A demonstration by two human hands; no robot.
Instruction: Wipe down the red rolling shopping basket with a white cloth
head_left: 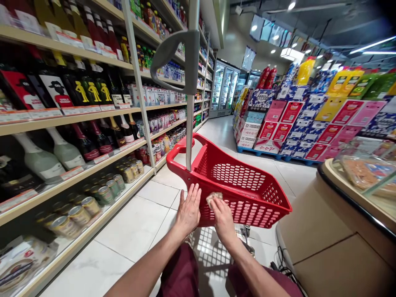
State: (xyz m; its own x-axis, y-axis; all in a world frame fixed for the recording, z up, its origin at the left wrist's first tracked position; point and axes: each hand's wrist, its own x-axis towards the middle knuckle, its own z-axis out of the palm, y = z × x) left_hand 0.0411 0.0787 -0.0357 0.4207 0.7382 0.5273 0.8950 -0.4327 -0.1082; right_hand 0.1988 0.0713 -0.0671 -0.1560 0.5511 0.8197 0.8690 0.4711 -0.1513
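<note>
In front of me stands a red plastic shopping basket on wheels (244, 181), its side wall facing me and its inside bare. A metal pole (189, 132) with a grey loop handle (191, 62) rises at its left end. My left hand (189, 206) lies flat with fingers stretched against the left part of the near wall. My right hand (223, 216) pinches a crumpled, pale patterned cloth (214, 199) and presses it to the same wall, just below the rim. The cloth is partly covered by my fingers.
Shelves of bottles and cans (93, 115) run along the left. A beige counter (334, 222) with packaged food stands close on the right, cables (281, 264) on the floor beside it. Stacked drink boxes (278, 123) and glass-door fridges (224, 88) are farther back.
</note>
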